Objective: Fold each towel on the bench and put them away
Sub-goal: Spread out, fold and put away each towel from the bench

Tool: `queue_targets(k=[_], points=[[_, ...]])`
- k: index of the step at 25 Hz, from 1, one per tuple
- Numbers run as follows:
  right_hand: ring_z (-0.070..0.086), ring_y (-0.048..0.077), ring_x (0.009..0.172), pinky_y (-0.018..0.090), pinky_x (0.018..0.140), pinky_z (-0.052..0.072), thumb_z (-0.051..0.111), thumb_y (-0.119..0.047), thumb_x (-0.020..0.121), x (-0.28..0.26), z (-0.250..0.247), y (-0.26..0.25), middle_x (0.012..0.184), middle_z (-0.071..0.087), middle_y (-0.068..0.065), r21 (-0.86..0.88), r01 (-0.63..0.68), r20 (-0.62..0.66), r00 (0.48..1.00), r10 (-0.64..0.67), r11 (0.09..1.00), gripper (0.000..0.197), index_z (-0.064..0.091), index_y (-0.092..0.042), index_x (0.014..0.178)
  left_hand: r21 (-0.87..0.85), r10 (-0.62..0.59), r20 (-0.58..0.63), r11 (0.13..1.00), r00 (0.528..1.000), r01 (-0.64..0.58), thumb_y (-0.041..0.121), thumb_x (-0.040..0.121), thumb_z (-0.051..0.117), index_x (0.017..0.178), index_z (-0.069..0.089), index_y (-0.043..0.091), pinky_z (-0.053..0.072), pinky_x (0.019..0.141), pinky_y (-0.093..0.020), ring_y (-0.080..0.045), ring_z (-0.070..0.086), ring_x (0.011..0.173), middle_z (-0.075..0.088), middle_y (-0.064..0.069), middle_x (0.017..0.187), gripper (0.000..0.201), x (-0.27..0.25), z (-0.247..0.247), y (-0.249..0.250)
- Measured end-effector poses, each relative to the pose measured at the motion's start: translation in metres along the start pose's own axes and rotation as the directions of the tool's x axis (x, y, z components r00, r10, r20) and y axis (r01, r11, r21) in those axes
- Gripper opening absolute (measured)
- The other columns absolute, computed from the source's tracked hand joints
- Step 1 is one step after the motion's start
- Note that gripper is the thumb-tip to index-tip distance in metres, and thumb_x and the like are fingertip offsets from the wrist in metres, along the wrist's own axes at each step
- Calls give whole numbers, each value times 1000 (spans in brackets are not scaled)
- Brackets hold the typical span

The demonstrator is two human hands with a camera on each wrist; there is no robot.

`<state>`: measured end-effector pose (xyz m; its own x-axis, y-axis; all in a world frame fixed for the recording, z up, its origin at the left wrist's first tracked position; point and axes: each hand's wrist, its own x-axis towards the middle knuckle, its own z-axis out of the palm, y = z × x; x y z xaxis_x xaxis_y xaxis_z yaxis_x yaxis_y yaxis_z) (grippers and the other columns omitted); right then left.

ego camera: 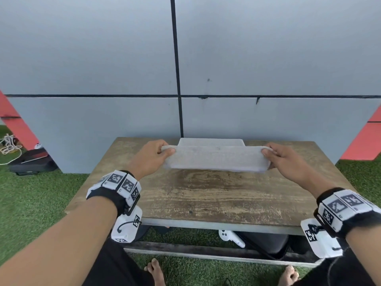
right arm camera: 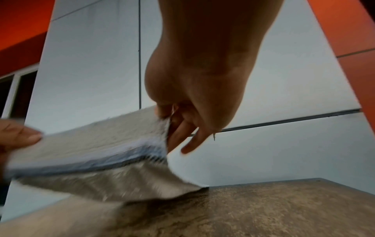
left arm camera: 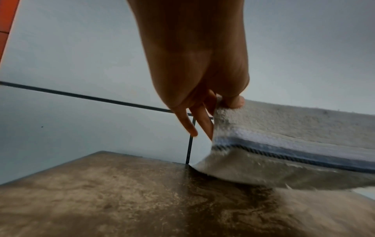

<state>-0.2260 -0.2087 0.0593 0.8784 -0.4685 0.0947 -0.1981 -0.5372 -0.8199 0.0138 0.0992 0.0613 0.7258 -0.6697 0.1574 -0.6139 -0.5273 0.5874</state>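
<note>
A folded grey towel [ego camera: 216, 158] is held a little above the wooden bench [ego camera: 206, 195], stretched between both hands. My left hand [ego camera: 158, 154] pinches its left end, thumb on top [left arm camera: 233, 102]. My right hand [ego camera: 274, 155] pinches the right end in the same way [right arm camera: 164, 112]. In the wrist views the grey towel [left arm camera: 284, 128] [right arm camera: 97, 144] shows stacked layers with a blue-edged fold, and its lower flap hangs down to the bench top [left arm camera: 121, 192] [right arm camera: 284, 208]. Another folded grey towel [ego camera: 210, 142] lies flat at the bench's far edge, behind the held one.
A grey panelled wall [ego camera: 247, 58] stands directly behind the bench. Green artificial turf [ego camera: 31, 203] surrounds it. A black case [ego camera: 31, 162] and a coiled rope [ego camera: 9, 145] lie on the ground at the left. A white controller [ego camera: 231, 237] lies under the bench near my bare feet.
</note>
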Motion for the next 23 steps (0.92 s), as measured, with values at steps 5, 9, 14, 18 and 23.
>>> queue_targets(k=[5,9,14,18,23], points=[[73,29,100,40,93,55,46,-24,105,-42,-9,-17,110,76,9,12,-355,544,787,292,935,28,68,-12,119,20,-177,615,978,768,209,40,100,54,107,68,11,57,76,-32,-22,74,88,75,-1,99,33,-32,-16,8],[73,38,98,48,94,56,48,-25,104,-53,-11,-19,118,72,19,-71,-433,724,597,345,899,32,66,-11,125,-151,-156,805,879,572,452,25,99,57,105,70,12,57,63,-22,-16,73,77,76,-1,92,20,-54,-18,19],[74,36,90,47,85,58,47,-28,105,-36,-3,-7,105,77,10,38,-354,446,843,301,935,27,69,-16,117,-117,-212,556,938,804,328,34,101,55,96,64,18,56,70,-29,-20,71,85,72,-1,98,19,-36,-5,6],[76,29,79,35,70,59,47,-26,106,-13,10,6,94,78,7,24,-318,293,909,297,948,26,69,-14,104,-136,-252,369,938,895,320,39,100,57,97,65,17,60,78,-34,-21,71,87,72,-3,97,24,-12,18,-8],[69,26,75,36,69,54,47,-27,106,33,30,38,85,72,10,-24,-276,144,950,277,961,32,64,-1,97,-84,-256,287,953,923,290,36,105,46,93,57,13,51,64,-24,-15,64,77,67,0,92,28,23,51,-19]])
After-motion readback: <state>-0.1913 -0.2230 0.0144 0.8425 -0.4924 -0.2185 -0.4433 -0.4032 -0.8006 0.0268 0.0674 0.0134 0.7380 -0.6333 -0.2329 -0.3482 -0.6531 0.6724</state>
